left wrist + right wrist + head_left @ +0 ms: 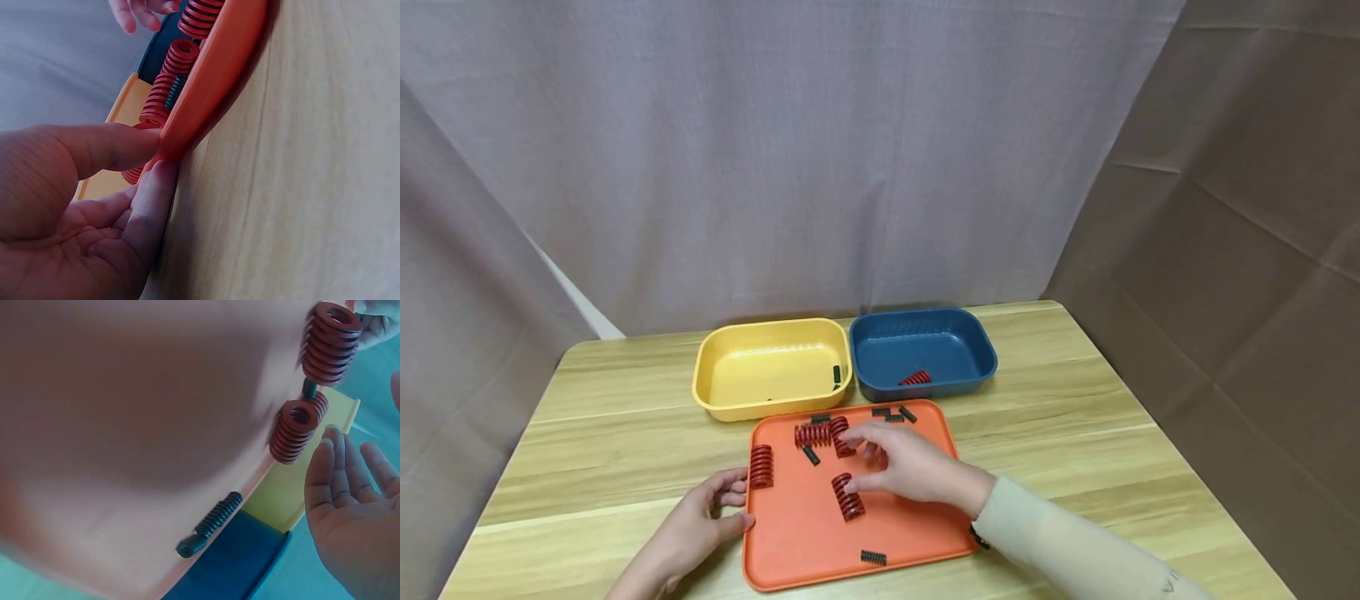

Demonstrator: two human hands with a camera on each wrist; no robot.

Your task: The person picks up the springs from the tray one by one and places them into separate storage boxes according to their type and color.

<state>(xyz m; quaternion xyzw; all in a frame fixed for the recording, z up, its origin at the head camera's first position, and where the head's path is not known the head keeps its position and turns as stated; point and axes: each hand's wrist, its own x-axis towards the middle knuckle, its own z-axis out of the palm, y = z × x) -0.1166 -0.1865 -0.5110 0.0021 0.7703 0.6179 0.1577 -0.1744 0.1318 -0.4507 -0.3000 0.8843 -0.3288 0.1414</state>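
An orange tray (pixel 797 542) lies on the wooden table, its left rim pinched by my left hand (pixel 700 518). In the left wrist view the thumb (pixel 119 147) is on top of the rim and a finger (pixel 153 200) lies beneath it. Over the tray, my right hand (pixel 910 468) hovers with fingers and thumb spread, nothing between them. Its thumb overlaps the middle red coil spring (pixel 850 502) in the head view; its fingertips overlap another red spring (pixel 839 433). More red springs lie at the back (pixel 808 436) and beside the left rim (pixel 761 467).
Several small dark green springs (pixel 873 557) are scattered on the tray, some along its back edge. Behind it stand a yellow bin (pixel 760 408) with dark springs inside and a blue bin (pixel 955 387) holding a red spring. A grey curtain (pixel 775 167) hangs behind the table.
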